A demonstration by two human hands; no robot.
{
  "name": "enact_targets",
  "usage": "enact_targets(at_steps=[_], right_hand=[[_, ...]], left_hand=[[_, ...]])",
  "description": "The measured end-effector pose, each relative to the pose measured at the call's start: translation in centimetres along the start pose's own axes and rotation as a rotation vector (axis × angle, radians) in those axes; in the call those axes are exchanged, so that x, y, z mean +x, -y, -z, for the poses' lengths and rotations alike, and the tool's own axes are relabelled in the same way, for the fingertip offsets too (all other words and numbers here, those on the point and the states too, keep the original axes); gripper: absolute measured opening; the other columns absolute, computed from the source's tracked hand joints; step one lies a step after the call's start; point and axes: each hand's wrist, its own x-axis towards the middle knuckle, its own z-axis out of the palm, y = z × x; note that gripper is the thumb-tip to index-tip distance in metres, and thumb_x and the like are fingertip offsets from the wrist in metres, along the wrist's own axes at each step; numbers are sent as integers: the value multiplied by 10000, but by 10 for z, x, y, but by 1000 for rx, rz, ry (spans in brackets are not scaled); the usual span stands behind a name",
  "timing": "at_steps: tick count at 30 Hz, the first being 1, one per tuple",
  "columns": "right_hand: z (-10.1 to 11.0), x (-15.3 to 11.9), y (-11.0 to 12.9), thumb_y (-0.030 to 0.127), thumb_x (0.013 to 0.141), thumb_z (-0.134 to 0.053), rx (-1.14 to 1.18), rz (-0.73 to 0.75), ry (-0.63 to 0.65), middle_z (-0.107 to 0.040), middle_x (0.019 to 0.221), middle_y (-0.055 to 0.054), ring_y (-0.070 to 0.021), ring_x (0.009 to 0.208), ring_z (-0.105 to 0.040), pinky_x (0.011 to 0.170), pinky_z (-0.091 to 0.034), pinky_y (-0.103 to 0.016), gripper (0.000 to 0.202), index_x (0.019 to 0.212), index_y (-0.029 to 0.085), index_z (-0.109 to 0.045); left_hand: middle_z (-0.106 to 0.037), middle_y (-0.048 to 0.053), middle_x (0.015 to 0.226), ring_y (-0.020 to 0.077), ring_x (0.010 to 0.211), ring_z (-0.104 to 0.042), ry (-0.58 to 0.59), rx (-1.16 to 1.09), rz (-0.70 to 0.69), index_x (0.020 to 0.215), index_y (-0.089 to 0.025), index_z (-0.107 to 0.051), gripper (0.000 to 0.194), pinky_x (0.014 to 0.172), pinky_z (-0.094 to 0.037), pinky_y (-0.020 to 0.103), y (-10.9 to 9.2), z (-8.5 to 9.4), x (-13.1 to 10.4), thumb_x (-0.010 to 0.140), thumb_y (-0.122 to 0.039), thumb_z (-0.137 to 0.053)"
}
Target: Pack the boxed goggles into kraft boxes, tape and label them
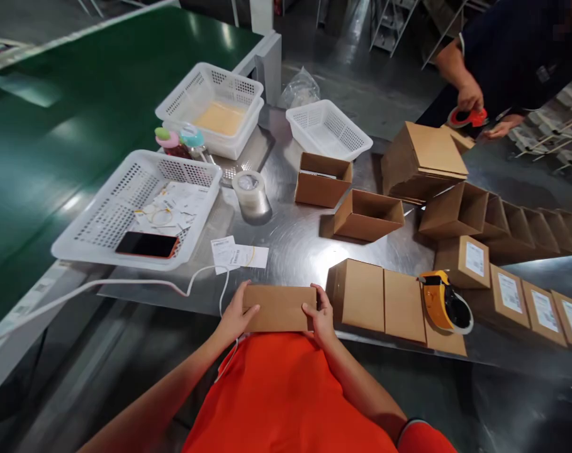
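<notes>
Box: the small brown box (280,307) was at the near edge of the metal table (288,251), right in front of the red shirt (280,390); whether it rested on the metal or was held up, I could not tell.
Left hand: this hand (237,314) held the box's left end, thumb over the plain face, fingers around the side.
Right hand: this hand (321,316) held the opposite end much the same way.
Weight: probably light, though the contents were hidden — a two-handed hold looked ample.
Cardboard: likely stiff along the edges and corners, softer mid-panel, where a hard thumb could dent it.
Grip: dry, matte board, so slipping seemed unlikely.
Best hold: the two short ends — flat palms there would spread the squeeze and spare the middle.
Beside it: a row of boxes (364,294) stood near the right hand, a yellow tape cutter (437,302) lying on top.
</notes>
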Motion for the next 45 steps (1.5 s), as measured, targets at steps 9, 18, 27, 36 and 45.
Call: enact_targets(at_steps=[9, 18, 27, 36, 45], right_hand=[[-3, 5, -6, 317, 634, -770, 14, -75, 37, -644, 1185, -58, -290, 1059, -609, 919, -516, -444, 674, 1273, 263, -565], [212, 2, 95, 405, 883, -461, -1056, 508, -981, -414, 1426, -265, -354, 1361, -352, 1090, -298, -541, 635, 1411, 68, -355], [296, 14, 137, 299, 811, -451, -1455, 192, -865, -660, 853, -262, -405, 891, -606, 957, -297, -630, 353, 975, 60, -653], [163, 0, 149, 619, 714, -576, -790, 549, -469, -606, 737, -49, -212, 651, -539, 579, -421, -325, 463, 867, 182, -599], [-23, -2, 86, 660, 750, -581, -511, 240, 265, -372, 530, 41, -114, 508, -325, 453, -273, -248, 499, 564, 217, -445]], left_hand=[[-112, 136, 1634, 495, 1413, -238, 202, 760, -690, 1433, -391, -440, 811, 1085, -284, 660, 16, 15, 9, 698, -489, -769], [22, 43, 1643, 492, 1415, -183, 141, 659, -795, 1381, -434, -496, 656, 1039, -365, 678, 21, 10, 4, 776, -307, -715], [162, 27, 1624, 529, 1397, -181, 174, 679, -749, 1408, -454, -445, 770, 1040, -367, 672, 14, 8, 4, 728, -303, -774], [87, 69, 1644, 527, 1420, -134, 187, 677, -678, 1432, -473, -389, 940, 1087, -285, 677, 4, -13, 12, 630, -349, -865], [-177, 112, 1603, 460, 1427, -173, 102, 520, -684, 1255, -293, -644, 614, 1159, -239, 583, 29, 19, 11, 674, -417, -801]])
